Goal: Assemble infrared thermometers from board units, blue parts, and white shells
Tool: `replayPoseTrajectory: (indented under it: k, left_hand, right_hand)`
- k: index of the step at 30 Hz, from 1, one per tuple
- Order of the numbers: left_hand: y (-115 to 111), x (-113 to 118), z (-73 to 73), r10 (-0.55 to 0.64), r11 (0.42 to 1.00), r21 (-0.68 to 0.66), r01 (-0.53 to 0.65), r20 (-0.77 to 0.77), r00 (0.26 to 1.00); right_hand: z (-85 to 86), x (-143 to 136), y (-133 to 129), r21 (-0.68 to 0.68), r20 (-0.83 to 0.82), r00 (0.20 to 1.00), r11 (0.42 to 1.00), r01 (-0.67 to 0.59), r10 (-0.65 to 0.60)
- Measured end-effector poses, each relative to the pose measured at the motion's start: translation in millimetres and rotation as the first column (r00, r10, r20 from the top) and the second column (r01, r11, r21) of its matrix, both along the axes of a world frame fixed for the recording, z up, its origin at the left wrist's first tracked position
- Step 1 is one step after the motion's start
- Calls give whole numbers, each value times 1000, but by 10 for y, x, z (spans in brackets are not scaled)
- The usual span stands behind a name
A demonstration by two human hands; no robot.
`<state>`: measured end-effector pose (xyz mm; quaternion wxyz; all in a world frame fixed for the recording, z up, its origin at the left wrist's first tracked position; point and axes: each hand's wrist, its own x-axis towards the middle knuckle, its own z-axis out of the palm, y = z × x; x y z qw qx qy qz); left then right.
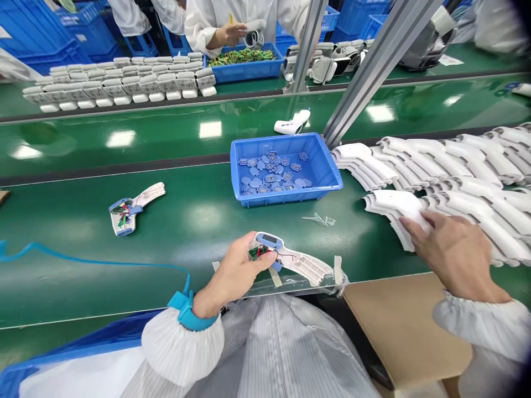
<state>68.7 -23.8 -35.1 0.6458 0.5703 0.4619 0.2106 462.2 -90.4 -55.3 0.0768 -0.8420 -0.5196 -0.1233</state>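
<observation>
The left hand (234, 271) grips an open white shell half (290, 257) at its head end, fingers closed around the blue-framed part where a small green circuit board and red and black wires show. The shell half lies at the near edge of the green counter (186, 221), its ribbed handle pointing right, with strips of tape just beside it. A blue wrist strap (188, 312) circles the left wrist, and its blue cord trails off to the left across the counter.

The right hand (450, 251) rests palm down with fingers spread open on a white cover (394, 207), the nearest of a long overlapping row of white covers (456, 166) on the right side of the counter. It grips nothing.

Between the 2 hands, further back, a blue tray (327, 166) holds many small blue-grey button pads. A scrap of clear film (319, 219) lies in front of it. To the left, well apart, lies another open shell half (133, 207) with wires showing. A brown cardboard sheet (398, 326) sits below the right hand at the counter's edge.

Across the belt, another person in white sleeves handles a part over a second blue tray (244, 63) of green pieces, beside rows of white units (120, 85). No writing or label is readable anywhere.
</observation>
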Motion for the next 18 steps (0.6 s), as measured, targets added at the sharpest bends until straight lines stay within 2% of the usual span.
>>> replayPoseTrajectory:
  k: [4,5,6,7,10,15,17,18]
  left_hand:
    - [63,-5,-2,-10,987,-159,27,106,994]
    - [76,-7,0,-8,985,-167,32,139,990]
    - [86,-8,5,-10,986,-165,37,162,987]
    - [95,-9,12,-13,987,-157,41,173,985]
    - [110,-10,38,-2,990,-139,27,178,984]
    - [116,-4,41,-21,998,-58,30,153,988]
    - [112,0,32,6,1000,20,-8,90,996]
    - [107,2,32,23,998,65,-27,64,998]
  right_hand:
    - [311,-478,-74,186,54,992,975,-118,110]
    - [382,-653,-91,165,27,978,964,-209,207]
    - [443,-836,-103,160,19,950,937,-310,311]
    - [491,-1017,-110,206,69,901,877,-433,429]
    - [559,-1493,-99,174,136,779,759,-627,612]
    - [513,-1941,28,104,114,681,673,-733,724]
    - [487,-1983,111,92,8,684,681,-726,729]
    - [483,-1974,154,82,-104,686,694,-716,720]
